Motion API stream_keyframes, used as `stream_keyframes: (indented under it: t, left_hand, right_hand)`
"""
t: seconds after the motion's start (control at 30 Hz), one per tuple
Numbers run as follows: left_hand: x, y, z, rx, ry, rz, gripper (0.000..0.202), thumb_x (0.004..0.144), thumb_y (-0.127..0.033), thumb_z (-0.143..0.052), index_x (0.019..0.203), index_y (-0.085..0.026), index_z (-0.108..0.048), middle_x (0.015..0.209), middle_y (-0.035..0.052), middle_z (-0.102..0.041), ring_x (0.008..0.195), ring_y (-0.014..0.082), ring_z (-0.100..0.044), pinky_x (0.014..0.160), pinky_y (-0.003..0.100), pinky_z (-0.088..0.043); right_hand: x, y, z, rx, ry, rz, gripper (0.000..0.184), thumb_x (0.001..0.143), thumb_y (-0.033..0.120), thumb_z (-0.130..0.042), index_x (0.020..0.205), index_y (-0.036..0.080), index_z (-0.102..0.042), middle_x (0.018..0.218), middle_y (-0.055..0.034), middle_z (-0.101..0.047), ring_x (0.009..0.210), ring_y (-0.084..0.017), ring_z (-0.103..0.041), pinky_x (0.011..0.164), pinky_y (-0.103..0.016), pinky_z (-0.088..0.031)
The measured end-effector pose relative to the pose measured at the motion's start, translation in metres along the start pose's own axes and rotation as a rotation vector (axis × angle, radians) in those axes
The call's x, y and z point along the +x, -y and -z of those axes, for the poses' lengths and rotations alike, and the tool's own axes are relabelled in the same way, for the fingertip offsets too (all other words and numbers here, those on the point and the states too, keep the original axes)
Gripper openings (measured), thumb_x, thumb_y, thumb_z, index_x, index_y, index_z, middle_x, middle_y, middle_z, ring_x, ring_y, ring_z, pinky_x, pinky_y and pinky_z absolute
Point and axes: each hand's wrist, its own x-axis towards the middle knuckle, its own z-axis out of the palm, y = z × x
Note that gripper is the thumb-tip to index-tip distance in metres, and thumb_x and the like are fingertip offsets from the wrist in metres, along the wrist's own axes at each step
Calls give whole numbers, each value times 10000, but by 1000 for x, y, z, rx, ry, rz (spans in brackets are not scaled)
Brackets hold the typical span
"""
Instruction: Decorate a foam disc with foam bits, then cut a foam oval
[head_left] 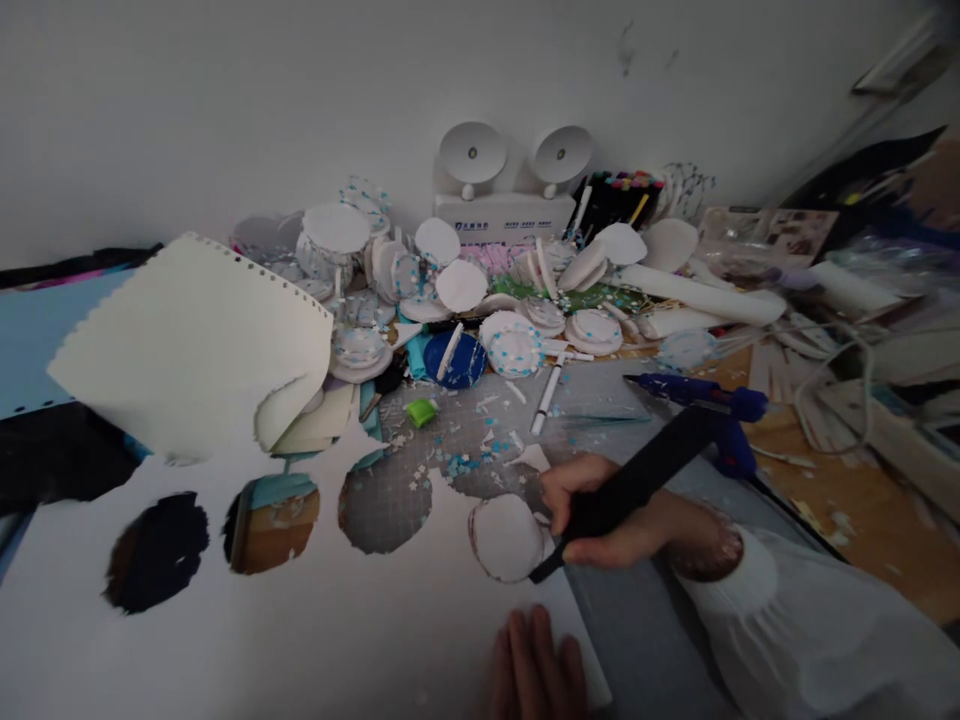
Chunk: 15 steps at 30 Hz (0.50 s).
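Observation:
My right hand (pixel 607 510) is closed around a black cutter (pixel 645 470) with a long, thick handle. Its tip touches a large white sheet (pixel 247 640), just at the lower right edge of a round piece (pixel 508 538). A cut line runs around that piece, which still lies in the sheet. My left hand (pixel 536 665) lies flat on the sheet below, fingers stretched out, partly beyond the picture's bottom edge. Several rough round holes open through the sheet to the left. Under it is a grey cutting mat (pixel 622 620).
A blue glue gun (pixel 731 405) lies right of the mat. Many white discs with blue beads (pixel 514 343) crowd the back, before a twin-lamp emergency light (pixel 502 215). A white marker (pixel 547 395) and a green packet (pixel 421 412) lie nearby. Cream scalloped paper (pixel 195 340) leans left.

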Motion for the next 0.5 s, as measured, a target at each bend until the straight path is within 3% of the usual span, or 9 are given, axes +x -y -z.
stream_keyframes:
  t: [0.17, 0.33, 0.5]
  left_hand:
    - [3, 13, 6, 7, 60, -138, 315, 844, -383, -617, 1050, -145, -612, 1109, 76, -704, 1206, 306, -560, 1073, 504, -436]
    - [10, 3, 1, 44, -20, -34, 342, 821, -408, -632, 985, -109, -611, 1094, 126, -699, 1201, 333, -559, 1083, 531, -412]
    - [12, -7, -1, 45, -23, 15, 331, 816, -429, -625, 949, -127, -608, 1019, 96, -718, 1181, 328, -577, 1082, 531, -411]
  right_hand:
    - [-2, -3, 8, 1, -91, 13, 330, 756, 452, -697, 663, 172, -551, 647, 32, -518, 605, -105, -473, 530, -222, -346]
    - [-2, -2, 7, -2, -43, 2, 291, 760, 408, -695, 671, 172, -549, 652, 29, -532, 607, -104, -478, 536, -215, -363]
    - [-3, 0, 2, -13, -20, -43, 239, 753, 334, -687, 682, 173, -526, 643, 35, -522, 580, -90, -451, 504, -198, -324]
